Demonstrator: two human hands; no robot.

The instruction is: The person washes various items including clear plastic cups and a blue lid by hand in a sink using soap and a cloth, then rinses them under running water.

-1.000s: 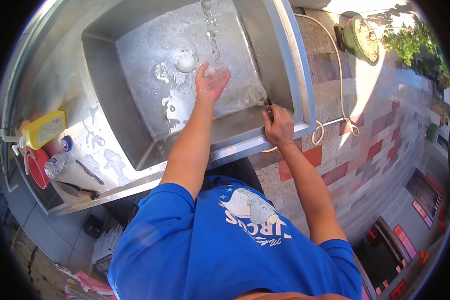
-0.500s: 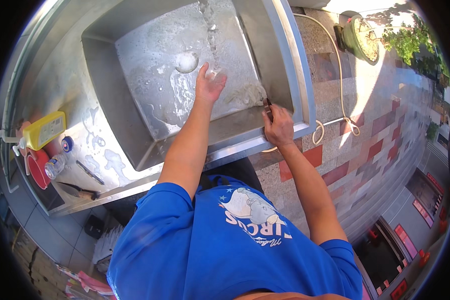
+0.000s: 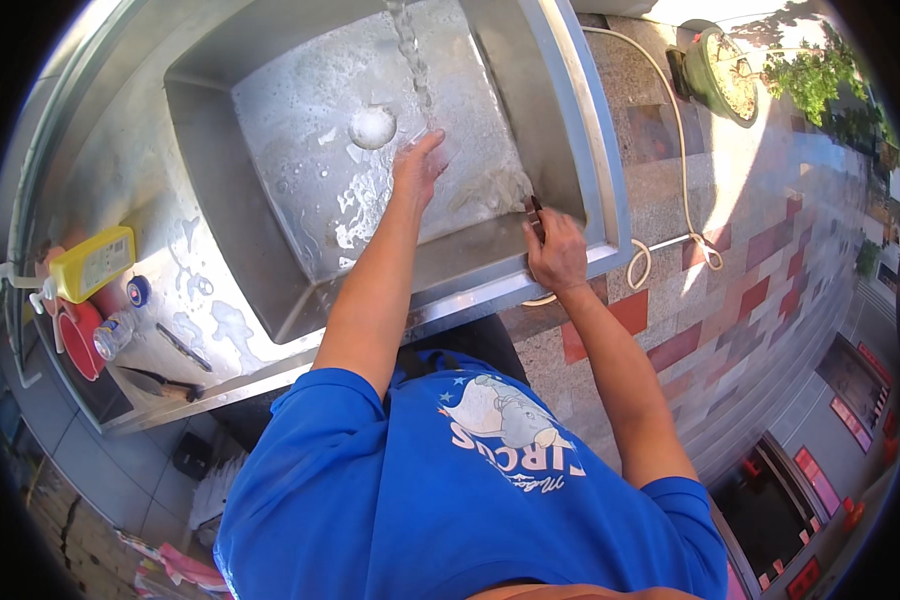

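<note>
My left hand (image 3: 419,168) is over the steel sink basin (image 3: 300,190), at the foot of the falling water stream (image 3: 408,50). Its thumb sticks out, the blurred fingers look apart, and nothing shows in it. At the basin's near right side, my right hand (image 3: 557,250) is closed round a brown-handled tool (image 3: 535,213). Beyond the handle lies a pale, streaky patch against the basin floor; whether it is the tool's end or splashing water, I cannot tell. A round drain (image 3: 372,127) sits in the basin floor, with white suds around it.
On the left counter stand a yellow bottle (image 3: 92,263), a red cup (image 3: 82,345), a clear jar (image 3: 113,335), a blue lid (image 3: 138,291), a thin knife (image 3: 183,347) and a brown-handled knife (image 3: 160,384). A hose (image 3: 681,130) lies on the tiled floor to the right, near a green plant pot (image 3: 720,80).
My left hand has turned under the stream, its thumb swinging right and its fingers drawing in a little. The suds around the drain have shifted. My right hand stays in place.
</note>
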